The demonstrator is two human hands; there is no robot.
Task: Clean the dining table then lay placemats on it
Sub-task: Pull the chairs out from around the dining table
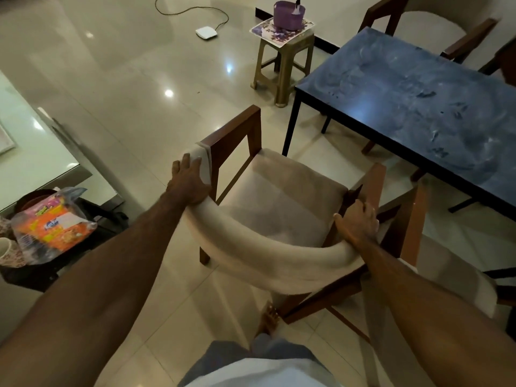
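Both grips closed on chair [282, 191] backrest: left grip [187, 182], right grip [356, 223]. Step: clearing access to dusty desk [405, 107]. Next likely needs a cloth.

The bench [413, 107] runs off the right edge, so its far right side goes unseen. A second chair [424, 32] at its far corner is cut by the top edge. The left hand's [190, 180] palm is hidden against the near chair's backrest [265, 255]. The right hand's [357, 224] fingertips curl out of sight over the armrest. The print on the orange packet [55, 224] at the left edge is too blurred to read.
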